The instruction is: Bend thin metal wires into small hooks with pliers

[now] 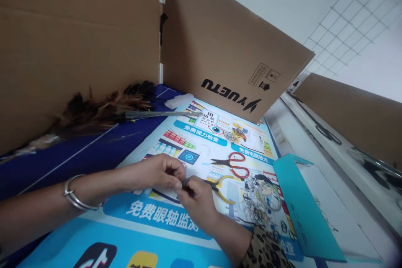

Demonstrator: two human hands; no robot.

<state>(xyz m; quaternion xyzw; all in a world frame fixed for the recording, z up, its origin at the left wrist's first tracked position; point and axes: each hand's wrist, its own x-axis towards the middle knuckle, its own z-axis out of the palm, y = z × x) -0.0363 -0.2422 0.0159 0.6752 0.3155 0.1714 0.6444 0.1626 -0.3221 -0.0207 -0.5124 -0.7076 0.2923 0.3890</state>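
Note:
My left hand, with two silver bangles on the wrist, is closed in a pinch. Its fingertips meet those of my right hand, also closed, over the printed poster sheet. Something small and dark shows between the fingers; I cannot make out its kind. Just beyond my right hand lie pliers with yellow handles, their tips partly hidden behind it. Farther off, red-handled scissors rest on the sheet. To the right is a tangle of thin wire pieces.
Brown feathers lie at the left on blue cloth, beside a bundle of thin wires. Cardboard panels stand at the back and left. A teal folder or box lies at right, near a small wire heap.

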